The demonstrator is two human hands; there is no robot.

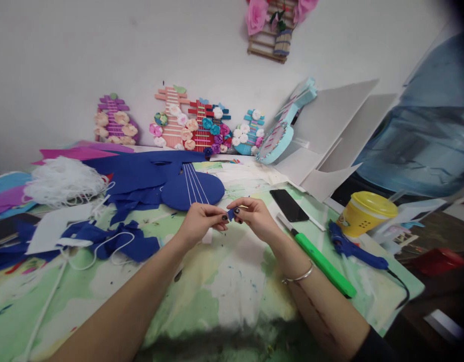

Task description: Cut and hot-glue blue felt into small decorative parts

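Note:
Between my two hands, just above the table, is a small dark blue piece (231,214), probably felt or foam. My left hand (205,218) pinches its left side with thumb and forefinger. From the right, my right hand (253,217) grips it the same way, fingertips almost meeting. Right behind my hands lies a blue guitar-shaped cutout (175,193) with white strings (196,186) across its body. A small white block (207,236) shows partly under my left hand.
Left are white yarn (64,181), blue scraps (114,241) and blue sheets (126,171). Right are a phone (289,205), a green cutter (322,264), a blue glue gun (355,249) and a yellow cup (364,213). Several flowered guitars, including a red one (202,125), line the wall.

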